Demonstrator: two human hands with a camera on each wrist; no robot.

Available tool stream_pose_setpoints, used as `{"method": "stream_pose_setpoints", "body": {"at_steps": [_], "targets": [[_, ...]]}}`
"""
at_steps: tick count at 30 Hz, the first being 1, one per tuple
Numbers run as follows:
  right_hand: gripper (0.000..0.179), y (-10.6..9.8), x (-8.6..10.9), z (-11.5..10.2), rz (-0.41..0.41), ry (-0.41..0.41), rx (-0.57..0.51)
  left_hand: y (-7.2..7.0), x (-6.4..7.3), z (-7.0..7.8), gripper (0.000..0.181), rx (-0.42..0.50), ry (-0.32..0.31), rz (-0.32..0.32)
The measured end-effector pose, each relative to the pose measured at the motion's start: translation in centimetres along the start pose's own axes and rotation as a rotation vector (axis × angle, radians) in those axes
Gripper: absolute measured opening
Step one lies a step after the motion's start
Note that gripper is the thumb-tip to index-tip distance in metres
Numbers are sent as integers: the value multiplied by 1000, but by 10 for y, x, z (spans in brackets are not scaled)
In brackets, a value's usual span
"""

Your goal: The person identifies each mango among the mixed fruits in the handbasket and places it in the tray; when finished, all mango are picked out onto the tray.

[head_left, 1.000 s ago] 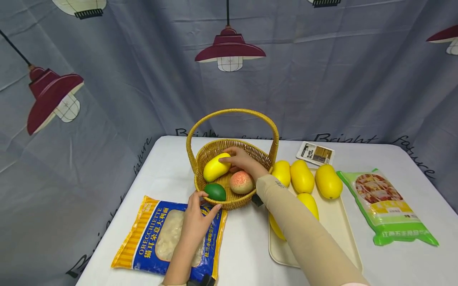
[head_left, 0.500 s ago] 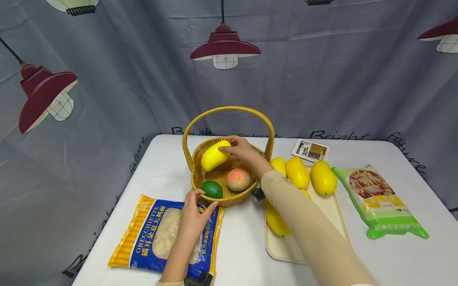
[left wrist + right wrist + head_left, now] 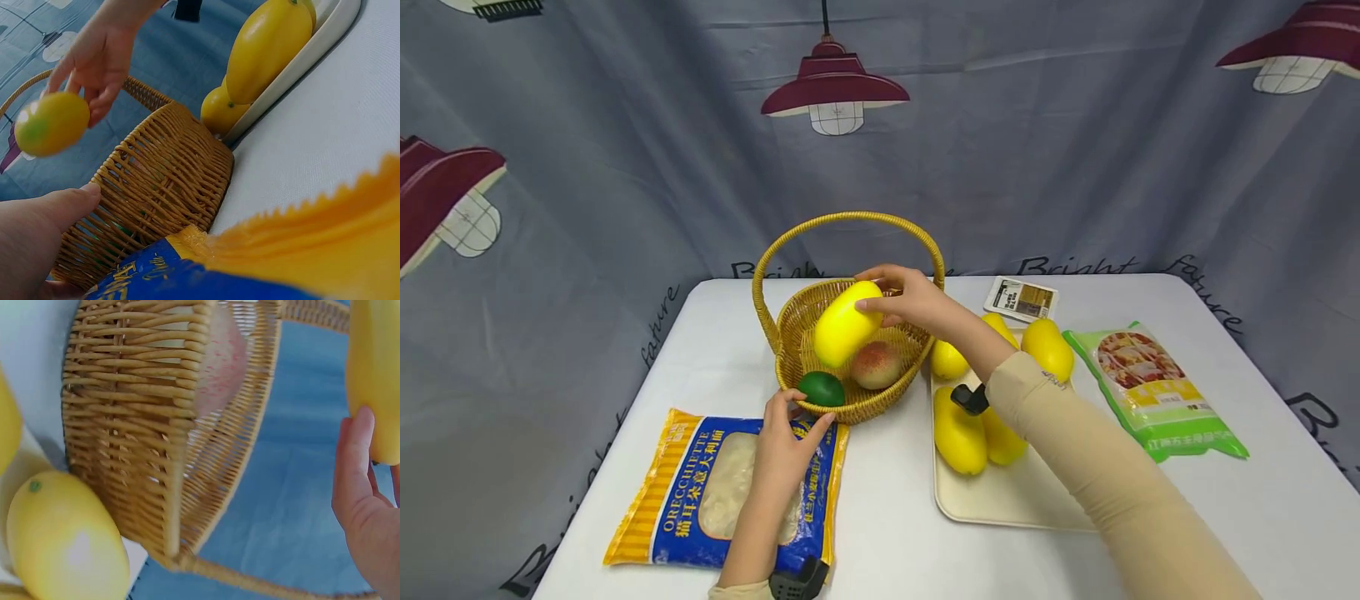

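Note:
My right hand [image 3: 913, 300] grips a yellow mango [image 3: 844, 329] by one end and holds it above the wicker basket [image 3: 871, 407], inside the line of its tall handle. In the left wrist view that mango [image 3: 53, 124] hangs beyond the basket's rim, well above it. A peach [image 3: 876, 365] and a smooth dark green fruit [image 3: 822, 389] lie in the basket, the green one close to the front rim. My left hand [image 3: 784, 446] holds this rim at the front left, its thumb [image 3: 81, 199] against the woven outer wall.
Right of the basket, several yellow mangoes [image 3: 958, 433] lie on a cream tray [image 3: 977, 507]. A blue and yellow orecchiette bag [image 3: 700, 500] lies under my left forearm. Farther right is a green food bag [image 3: 1157, 392]; a small white pack [image 3: 1021, 298] lies behind the tray.
My right hand has lifted the mango from among the fruit in the basket to above the rim. The left hand stays at the basket's front. The head view has shifted rightward.

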State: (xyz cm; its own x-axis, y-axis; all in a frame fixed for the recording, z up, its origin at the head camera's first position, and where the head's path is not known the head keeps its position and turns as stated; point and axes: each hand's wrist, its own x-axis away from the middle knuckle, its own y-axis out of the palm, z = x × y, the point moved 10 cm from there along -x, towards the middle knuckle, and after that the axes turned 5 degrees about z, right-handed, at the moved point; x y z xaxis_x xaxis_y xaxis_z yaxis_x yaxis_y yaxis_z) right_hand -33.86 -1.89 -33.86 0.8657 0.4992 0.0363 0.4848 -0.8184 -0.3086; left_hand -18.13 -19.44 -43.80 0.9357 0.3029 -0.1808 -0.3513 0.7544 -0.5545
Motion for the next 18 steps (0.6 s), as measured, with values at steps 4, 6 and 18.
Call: {"method": "stream_pose_setpoints", "body": {"at_steps": [4, 6, 18], "targets": [[54, -9, 27, -7, -40, -21, 30, 1, -1, -1, 53, 4, -4, -5], [53, -15, 42, -8, -58, -30, 44, 3, -1, -2, 53, 2, -9, -9], [53, -81, 138, 26, -76, -23, 183, 5, -1, -5, 55, -17, -44, -27]]}}
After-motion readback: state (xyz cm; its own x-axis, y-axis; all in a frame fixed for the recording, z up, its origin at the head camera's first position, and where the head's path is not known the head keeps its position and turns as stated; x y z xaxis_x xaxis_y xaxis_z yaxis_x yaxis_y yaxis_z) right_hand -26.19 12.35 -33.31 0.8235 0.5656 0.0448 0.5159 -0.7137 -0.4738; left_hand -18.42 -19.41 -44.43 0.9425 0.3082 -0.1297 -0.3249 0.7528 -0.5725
